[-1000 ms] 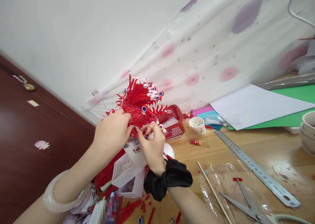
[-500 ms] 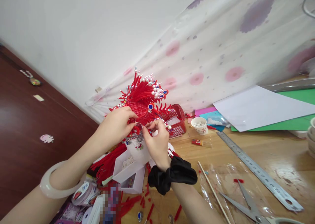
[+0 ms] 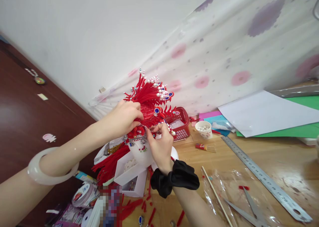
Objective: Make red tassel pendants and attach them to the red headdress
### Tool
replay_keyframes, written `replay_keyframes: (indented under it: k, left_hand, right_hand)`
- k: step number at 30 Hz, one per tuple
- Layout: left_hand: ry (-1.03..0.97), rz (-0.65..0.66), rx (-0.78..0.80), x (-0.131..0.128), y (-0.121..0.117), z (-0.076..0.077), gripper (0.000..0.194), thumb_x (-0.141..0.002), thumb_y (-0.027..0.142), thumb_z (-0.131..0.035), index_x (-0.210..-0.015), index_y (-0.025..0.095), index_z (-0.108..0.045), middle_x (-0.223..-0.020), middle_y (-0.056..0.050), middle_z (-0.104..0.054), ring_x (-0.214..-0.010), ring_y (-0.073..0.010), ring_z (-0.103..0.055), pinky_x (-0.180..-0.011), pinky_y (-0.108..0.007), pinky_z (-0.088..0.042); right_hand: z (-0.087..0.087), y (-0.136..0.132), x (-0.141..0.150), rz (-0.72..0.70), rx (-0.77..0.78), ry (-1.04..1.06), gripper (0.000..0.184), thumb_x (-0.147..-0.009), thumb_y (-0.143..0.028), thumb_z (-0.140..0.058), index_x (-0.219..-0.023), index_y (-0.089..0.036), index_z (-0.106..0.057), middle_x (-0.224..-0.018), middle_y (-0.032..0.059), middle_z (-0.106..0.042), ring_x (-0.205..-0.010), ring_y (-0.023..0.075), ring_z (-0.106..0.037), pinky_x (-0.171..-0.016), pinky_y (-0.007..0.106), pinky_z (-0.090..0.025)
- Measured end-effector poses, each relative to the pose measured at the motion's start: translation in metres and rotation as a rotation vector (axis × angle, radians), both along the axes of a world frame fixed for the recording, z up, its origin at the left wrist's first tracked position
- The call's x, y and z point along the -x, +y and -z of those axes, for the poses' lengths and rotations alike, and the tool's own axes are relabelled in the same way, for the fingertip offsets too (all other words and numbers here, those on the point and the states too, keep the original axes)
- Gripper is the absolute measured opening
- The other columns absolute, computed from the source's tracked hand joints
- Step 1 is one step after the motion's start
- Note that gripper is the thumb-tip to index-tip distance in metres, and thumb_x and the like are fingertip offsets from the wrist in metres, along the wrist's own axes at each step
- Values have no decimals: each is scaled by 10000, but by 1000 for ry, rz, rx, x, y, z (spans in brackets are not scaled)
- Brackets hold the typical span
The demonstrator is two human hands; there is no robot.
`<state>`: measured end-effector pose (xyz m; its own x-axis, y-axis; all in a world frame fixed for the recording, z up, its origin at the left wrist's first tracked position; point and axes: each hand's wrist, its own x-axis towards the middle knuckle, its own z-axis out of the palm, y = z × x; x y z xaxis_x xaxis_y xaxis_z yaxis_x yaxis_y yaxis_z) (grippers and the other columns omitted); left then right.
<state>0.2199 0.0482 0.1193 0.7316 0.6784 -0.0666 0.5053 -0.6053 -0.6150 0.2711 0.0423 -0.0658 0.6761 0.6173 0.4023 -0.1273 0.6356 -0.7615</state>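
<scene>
A red headdress (image 3: 147, 112) with pearl-tipped sprays, blue gems and hanging beads stands on a white support. At its front, my left hand (image 3: 124, 117), with a pale bangle on the wrist, has its fingers closed in a pinch. My right hand (image 3: 161, 145), wearing a black scrunchie (image 3: 174, 178), pinches close beside it on the lower front of the headdress. Whatever lies between the fingertips is too small and too covered to make out. Red tassels (image 3: 109, 164) hang at the left side.
A white divided box (image 3: 138, 187) sits below the headdress. Behind stand a red basket (image 3: 183, 130) and a paper cup (image 3: 203, 130) of pearls. To the right lie a steel ruler (image 3: 264, 177), scissors (image 3: 251, 207), a thin stick (image 3: 216, 197) and paper sheets (image 3: 266, 114).
My left hand has moved slightly up and right toward the headdress, its forearm swinging higher. The thin pale strand seen between my hands earlier no longer shows. The view has shifted a little.
</scene>
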Motion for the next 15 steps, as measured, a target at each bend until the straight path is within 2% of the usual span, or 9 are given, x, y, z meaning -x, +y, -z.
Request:
replay_keyframes:
  k: [6, 11, 15]
  left_hand:
    - [-92, 46, -44, 14, 5, 9, 129, -878, 225, -592, -894, 218, -720, -987, -73, -569, -995, -285, -499, -853, -461, -332]
    - [-119, 90, -50, 25, 15, 12, 144, -870, 236, -578, -857, 255, -721, -933, -62, -528, -972, -282, -453, -849, -460, -305]
    - [-115, 103, -38, 25, 17, 11, 167, -871, 241, -561, -824, 261, -719, -905, -61, -517, -983, -291, -439, -876, -478, -289]
  right_hand:
    - [1, 1, -1, 41, 46, -33, 193, -813, -280, -663, -734, -231, -493, -719, -38, -618, -710, 155, -600, -734, 281, -417]
    - [2, 4, 3, 69, 35, -69, 165, -803, -253, -633, -707, -236, -499, -662, -44, -585, -640, 151, -542, -685, 279, -394]
    - [4, 5, 4, 46, 25, -75, 167, -797, -261, -634, -700, -237, -500, -673, -39, -581, -658, 156, -540, -700, 287, -401]
